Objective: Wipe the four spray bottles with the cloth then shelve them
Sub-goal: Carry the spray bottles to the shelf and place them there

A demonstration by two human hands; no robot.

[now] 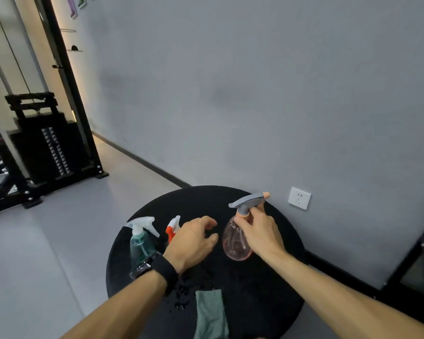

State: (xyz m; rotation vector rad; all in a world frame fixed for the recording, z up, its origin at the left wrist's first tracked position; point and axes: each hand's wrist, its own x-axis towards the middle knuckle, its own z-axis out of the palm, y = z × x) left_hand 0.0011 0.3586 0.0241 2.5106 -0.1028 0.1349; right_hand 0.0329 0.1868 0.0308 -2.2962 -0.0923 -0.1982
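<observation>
On a round black table (267, 302), my right hand (260, 231) grips the neck of a pink clear spray bottle (234, 243) with a grey trigger head. My left hand (194, 238) hovers just left of that bottle, fingers loosely curled and holding nothing; a dark watch band is on its wrist. A teal bottle (141, 243) with a clear trigger stands at the table's left edge. Behind my left hand shows the orange-and-white head of another bottle (173, 228), its body hidden. A green cloth (211, 314) lies at the near edge. A fourth bottle is not visible.
A grey wall with a white socket (299, 198) runs close behind the table. A black weight-stack gym machine (47, 152) stands on the grey floor at the left. A dark metal frame (416, 265) is at the right.
</observation>
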